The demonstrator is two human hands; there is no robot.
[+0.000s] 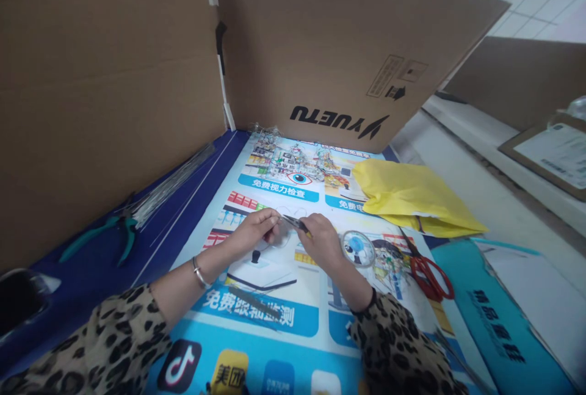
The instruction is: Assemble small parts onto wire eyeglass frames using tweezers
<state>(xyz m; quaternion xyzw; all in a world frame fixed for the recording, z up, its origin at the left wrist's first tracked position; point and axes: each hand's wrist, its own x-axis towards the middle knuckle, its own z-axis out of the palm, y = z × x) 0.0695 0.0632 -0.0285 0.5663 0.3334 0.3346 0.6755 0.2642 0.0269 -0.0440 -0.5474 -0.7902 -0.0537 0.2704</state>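
My right hand is closed around a pair of needle-nose pliers, whose jaws point left. The jaw tips meet the fingertips of my left hand, which pinches a thin wire. The wire curves in a fine loop close to both hands, and its exact shape is hard to make out. Just right of my right wrist lies a round spool. Beneath both hands spreads a printed poster sheet.
Teal-handled pliers and a bundle of straight wires lie left. Wire pieces sit at the back before a cardboard wall. On the right are a yellow bag, red-handled scissors and a teal folder.
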